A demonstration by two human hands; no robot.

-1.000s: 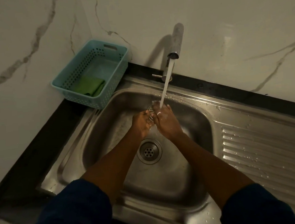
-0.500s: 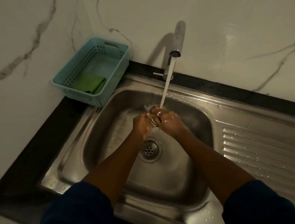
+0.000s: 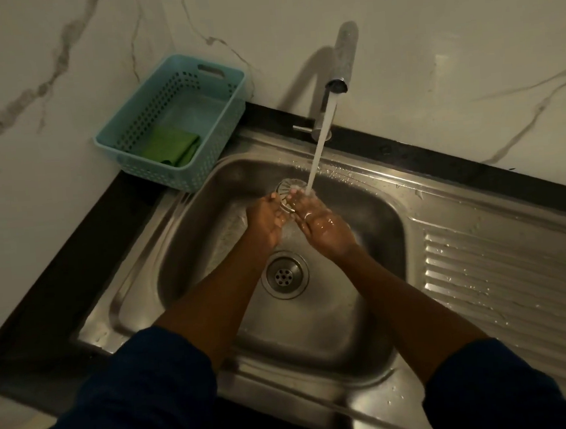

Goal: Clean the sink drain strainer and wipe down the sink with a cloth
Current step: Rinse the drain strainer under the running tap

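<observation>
— What are we holding under the tap [image 3: 342, 64]?

— The strainer [image 3: 288, 188]. Our left hand [image 3: 267, 220] and right hand [image 3: 323, 226] grasp it between them, fingers curled on its lower edge, so only its round ribbed top shows above our fingertips. It is tilted up toward the back wall of the sink [image 3: 388, 240].

— And the water [image 3: 320, 143]?

— It runs down in one stream and lands just right of the strainer, on our right fingers. That hand is wet and shiny.

— Where is the drain [image 3: 284, 275] from our grip?

— Below it, toward us, between our two forearms, open with its holes showing. The strainer is held up clear of it.

— The cloth [image 3: 171, 147]?

— Well off to the left of our grip and farther back, folded and green, lying in the blue basket [image 3: 132, 124] on the dark counter [image 3: 58, 265] in the corner. To the right of our hands the ribbed drainboard [image 3: 504, 285] carries scattered drops.
</observation>
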